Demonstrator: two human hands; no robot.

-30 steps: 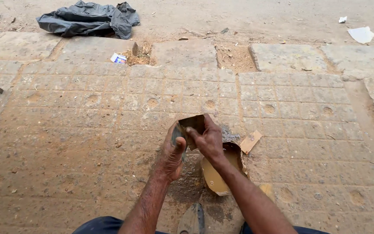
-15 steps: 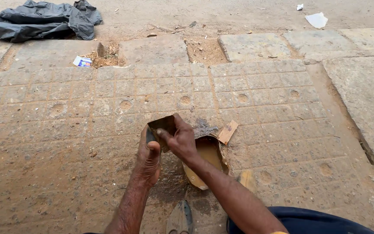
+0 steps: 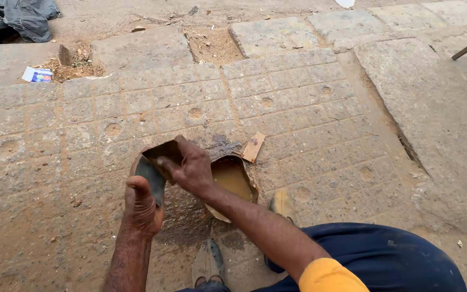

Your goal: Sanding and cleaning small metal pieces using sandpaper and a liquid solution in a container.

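Fingers (image 3: 190, 157) of the right hand (image 3: 190, 168) are curled down over the top of a small brown leather piece, folded and stiff-looking (image 3: 163, 150), pressing it from above; the left hand (image 3: 141, 203) comes up from below with its thumb raised and its palm wrapped around a dark grey flat stone or block (image 3: 151, 179), closed on it; the leather sits against the upper end of that block, so the two hands meet over it, a little above the paved stone floor (image 3: 298, 103).

Judging by the look of it, the work is somewhere in the middle; the paving under the hands is darkened with a wet patch (image 3: 190, 216), and the shallow brown bowl of muddy water (image 3: 233, 181) just beside the right wrist looks to be in use; the leather piece shows no finished edge that I can make out, so how much is left I cannot tell.

A second, lighter tan scrap of leather (image 3: 254, 147) lies flat beyond the bowl, apart from both hands and untouched; the person's sandalled foot (image 3: 207, 264) rests near the wet patch.
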